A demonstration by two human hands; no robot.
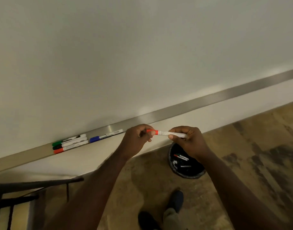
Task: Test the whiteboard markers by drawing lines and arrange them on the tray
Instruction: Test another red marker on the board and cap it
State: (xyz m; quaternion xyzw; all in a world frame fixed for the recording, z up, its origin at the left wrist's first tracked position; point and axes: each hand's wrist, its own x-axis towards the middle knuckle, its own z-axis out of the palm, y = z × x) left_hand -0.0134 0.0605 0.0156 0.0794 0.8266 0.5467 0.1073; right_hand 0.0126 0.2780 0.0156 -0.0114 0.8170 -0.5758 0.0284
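I hold a red whiteboard marker (165, 133) level in front of the metal tray (200, 99) under the whiteboard (125, 55). My left hand (137, 140) grips its red cap end. My right hand (187, 138) pinches the white barrel. On the tray to the left lie a green marker (68, 140), a black marker (70, 144) and a red marker (70, 147) side by side, with a blue marker (106, 136) just to their right.
A black bin (186, 163) on the floor below my right hand holds several markers. A dark chair frame (26, 188) stands at the lower left. My feet (167, 211) show on the worn brown floor.
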